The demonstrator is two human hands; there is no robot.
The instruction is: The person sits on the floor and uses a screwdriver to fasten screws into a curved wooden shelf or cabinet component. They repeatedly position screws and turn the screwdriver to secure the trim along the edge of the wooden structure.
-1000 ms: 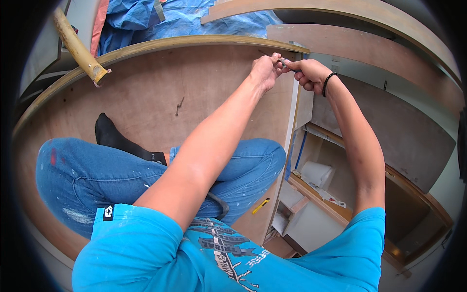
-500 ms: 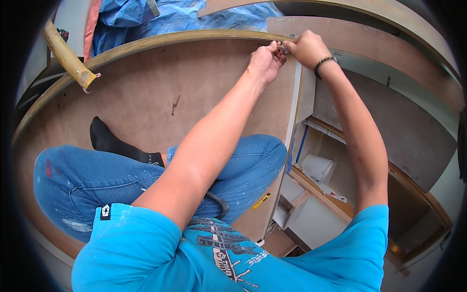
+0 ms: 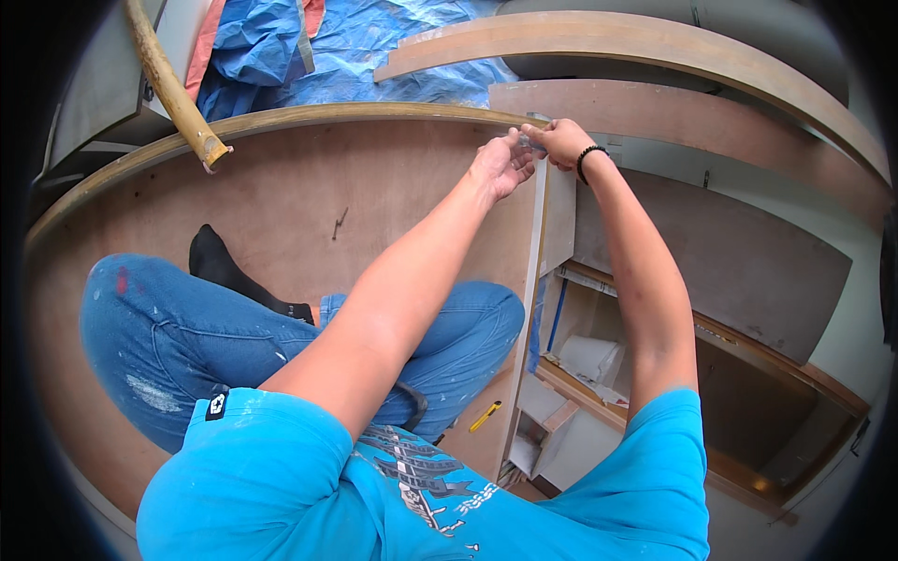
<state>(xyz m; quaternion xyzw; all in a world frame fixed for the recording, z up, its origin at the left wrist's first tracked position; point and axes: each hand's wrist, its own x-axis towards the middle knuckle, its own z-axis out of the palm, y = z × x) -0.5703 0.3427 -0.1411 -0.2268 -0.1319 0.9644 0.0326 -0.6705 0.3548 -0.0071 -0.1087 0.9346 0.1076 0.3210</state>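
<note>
Both my arms reach out to the far right end of a curved wooden edging strip [image 3: 327, 114]. My left hand [image 3: 502, 168] has thumb and forefinger pinched together at the strip's end, its other fingers loosely curled. Right beside it, my right hand [image 3: 565, 143], with a dark beaded bracelet [image 3: 584, 163] on the wrist, is closed with its fingertips on a small grey piece [image 3: 531, 144]. What that piece is, and whether the left fingertips grip it too, is too small to tell. The edging borders the brown wooden panel [image 3: 271, 178] I sit on.
A yellow cutter knife [image 3: 485, 416] and a small metal piece [image 3: 340, 222] lie on the panel. A bamboo-like pole [image 3: 178, 93] juts in at upper left. Blue tarpaulin [image 3: 351, 56] and curved boards [image 3: 599, 30] lie beyond; an open wooden compartment [image 3: 599, 309] is at right.
The view has shifted, so the scene sits lower and slightly left. My right hand has changed from a tight fist to straighter fingers, with the small grey piece showing more. Both hands stay at the strip's end.
</note>
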